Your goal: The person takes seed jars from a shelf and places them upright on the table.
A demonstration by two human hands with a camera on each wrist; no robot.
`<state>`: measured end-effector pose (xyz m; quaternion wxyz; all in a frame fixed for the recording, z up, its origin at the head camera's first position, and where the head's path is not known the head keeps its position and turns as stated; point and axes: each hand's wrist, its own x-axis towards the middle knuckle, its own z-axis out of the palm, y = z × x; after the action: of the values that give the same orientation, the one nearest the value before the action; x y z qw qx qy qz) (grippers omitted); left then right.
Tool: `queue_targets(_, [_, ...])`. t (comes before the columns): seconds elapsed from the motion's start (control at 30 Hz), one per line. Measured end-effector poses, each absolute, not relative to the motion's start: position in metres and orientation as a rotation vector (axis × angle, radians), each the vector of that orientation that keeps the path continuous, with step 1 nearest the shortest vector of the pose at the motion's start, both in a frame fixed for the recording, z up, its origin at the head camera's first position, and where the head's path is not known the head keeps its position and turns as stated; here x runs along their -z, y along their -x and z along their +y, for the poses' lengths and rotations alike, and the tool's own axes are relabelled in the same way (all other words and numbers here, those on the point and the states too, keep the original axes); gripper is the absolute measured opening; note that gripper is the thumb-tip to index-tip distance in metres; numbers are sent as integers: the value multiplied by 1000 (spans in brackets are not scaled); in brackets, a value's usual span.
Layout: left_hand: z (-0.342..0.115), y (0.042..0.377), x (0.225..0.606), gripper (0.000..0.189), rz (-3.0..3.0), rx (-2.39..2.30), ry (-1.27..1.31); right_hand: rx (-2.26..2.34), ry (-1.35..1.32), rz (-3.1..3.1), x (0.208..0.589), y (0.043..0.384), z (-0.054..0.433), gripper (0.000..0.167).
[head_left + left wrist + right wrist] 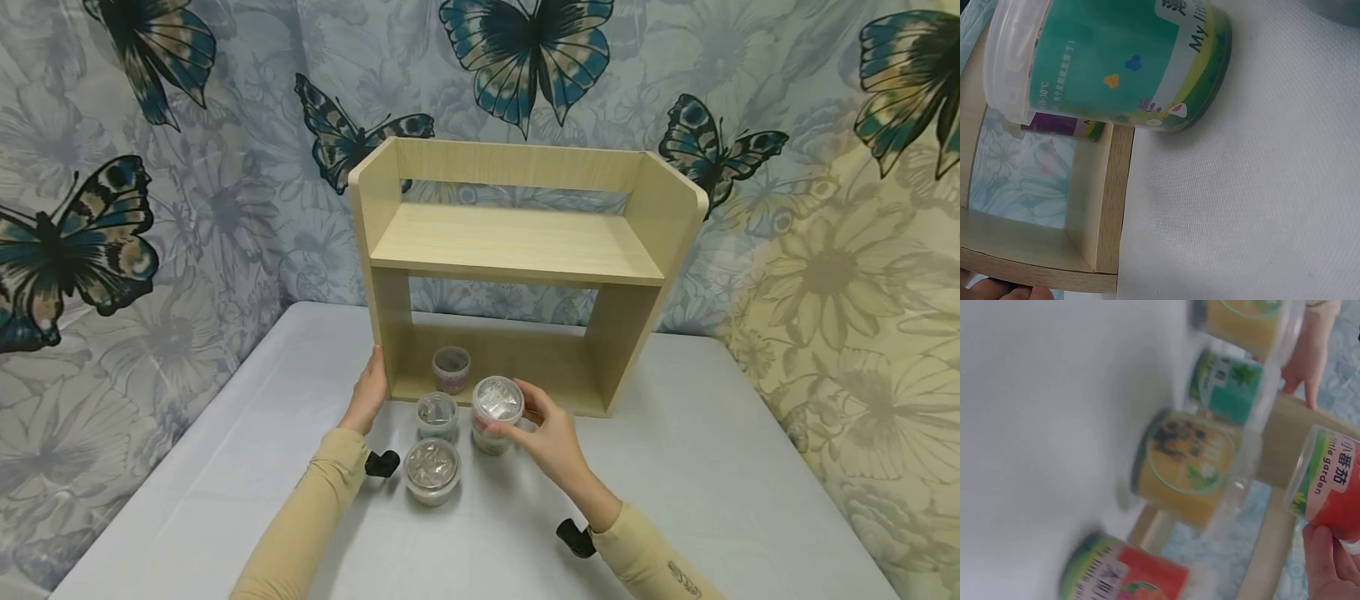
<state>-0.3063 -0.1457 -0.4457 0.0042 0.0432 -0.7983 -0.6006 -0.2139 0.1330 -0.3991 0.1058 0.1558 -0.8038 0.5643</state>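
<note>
My right hand (551,437) holds a small clear-lidded plastic jar (498,398) between thumb and fingers, just in front of the shelf unit. Its label is red and reads "little garden" in the right wrist view, where fingers (1329,559) grip it near the lid. My left hand (366,393) rests along the outside of the unit's left side panel, fingers extended. Between the hands stand a teal-labelled jar (1104,62) and, nearer me, a yellow-labelled jar (432,471). A purple-labelled jar (452,369) sits on the bottom shelf, toward the left.
The light wooden two-tier shelf unit (517,242) stands at the back of the white-covered table (720,500), against a butterfly-patterned wall covering (247,208). In the right wrist view, another red-labelled jar (1141,572) and a yellow-orange jar (1188,469) stand close by.
</note>
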Motion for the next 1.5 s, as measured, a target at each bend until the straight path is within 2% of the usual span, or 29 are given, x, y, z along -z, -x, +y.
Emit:
queue_targets(0.27, [-146, 307, 447, 85, -2504, 1868, -129, -1706, -513, -2406, 394, 191, 133, 65])
queue_targets(0.53, [-146, 309, 447, 85, -2492, 1874, -143, -1724, -531, -2369, 434, 198, 142, 67])
queue_targets(0.7, [-146, 309, 447, 86, -2496, 1875, -153, -1740, -555, -2370, 442, 194, 144, 68])
queue_targets(0.8, [-146, 308, 446, 86, -2497, 1876, -150, -1749, -550, -2418, 432, 186, 143, 68])
queue_targets(1.03, [-146, 309, 445, 85, -2486, 1888, -144, -1738, -571, -2450, 438, 185, 146, 67])
queue_targets(1.23, [-146, 308, 445, 85, -2489, 1893, -151, -1746, -587, -2519, 419, 177, 142, 64])
queue_targets(1.5, [-146, 307, 446, 86, -2497, 1890, -161, -1714, -586, -2578, 453, 191, 151, 63])
